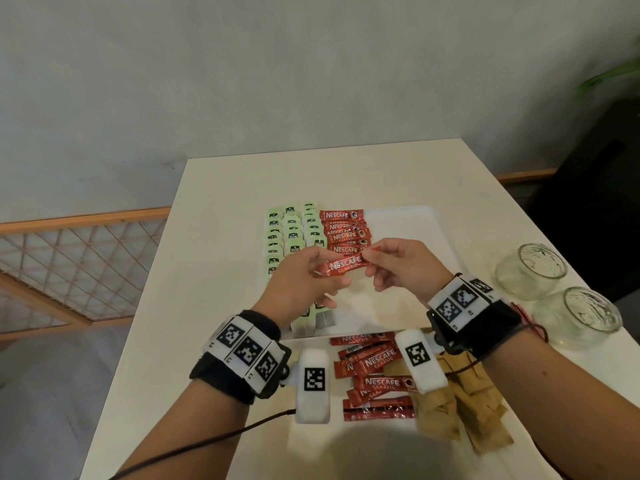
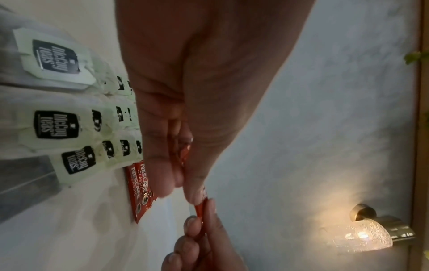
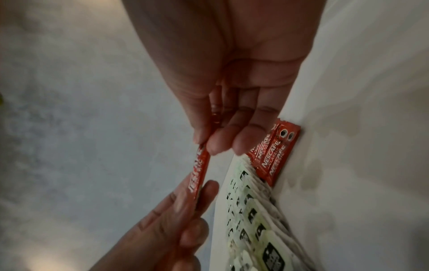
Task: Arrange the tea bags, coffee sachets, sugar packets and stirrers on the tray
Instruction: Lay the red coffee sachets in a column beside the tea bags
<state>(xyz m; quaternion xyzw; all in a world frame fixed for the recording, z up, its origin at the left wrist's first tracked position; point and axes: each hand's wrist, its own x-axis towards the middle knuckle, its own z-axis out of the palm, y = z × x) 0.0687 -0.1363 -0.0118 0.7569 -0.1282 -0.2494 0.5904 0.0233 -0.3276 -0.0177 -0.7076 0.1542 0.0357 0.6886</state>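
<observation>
Red foil coffee sachet (image 1: pixel 343 266): we pinch one end in our left hand (image 1: pixel 304 282) and the other in our right hand (image 1: pixel 405 268), stretched flat above the tray (image 1: pixel 415 220), likely to square it with the sachet column (image 1: pixel 344 233). Tea bags (image 1: pixel 291 233) fill rows beside. Loose sachets (image 1: pixel 374 375) and brown packets (image 1: pixel 464 407) wait on the tabletop (image 1: pixel 221 237).
</observation>
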